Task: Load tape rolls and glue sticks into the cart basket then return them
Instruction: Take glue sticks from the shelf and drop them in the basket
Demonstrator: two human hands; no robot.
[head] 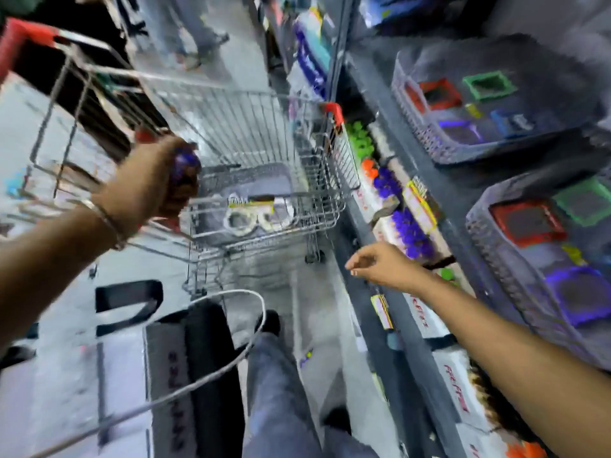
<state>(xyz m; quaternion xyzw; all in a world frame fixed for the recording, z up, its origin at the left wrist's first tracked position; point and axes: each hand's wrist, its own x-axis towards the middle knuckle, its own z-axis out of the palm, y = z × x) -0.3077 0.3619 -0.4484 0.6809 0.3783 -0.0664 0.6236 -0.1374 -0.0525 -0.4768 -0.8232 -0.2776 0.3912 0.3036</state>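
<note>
A wire shopping cart (271,127) with red corner caps stands in the aisle ahead of me. A pack of white tape rolls (258,214) with a yellow label lies in its lower basket. My left hand (155,180) is over the cart's near left edge, closed around a blurred blue and purple item (185,166) that I cannot identify. My right hand (380,262) hovers empty, fingers loosely curled, between the cart and the shelf. On that shelf sit glue sticks with purple caps (410,233) in white boxes.
Shelving runs along the right, with grey mesh trays (479,147) of coloured square items above. Green and orange capped items (362,147) lie farther along the shelf. A white cable (251,338) loops near my legs. Boxes stand on the floor at left. Another person's legs show far up the aisle.
</note>
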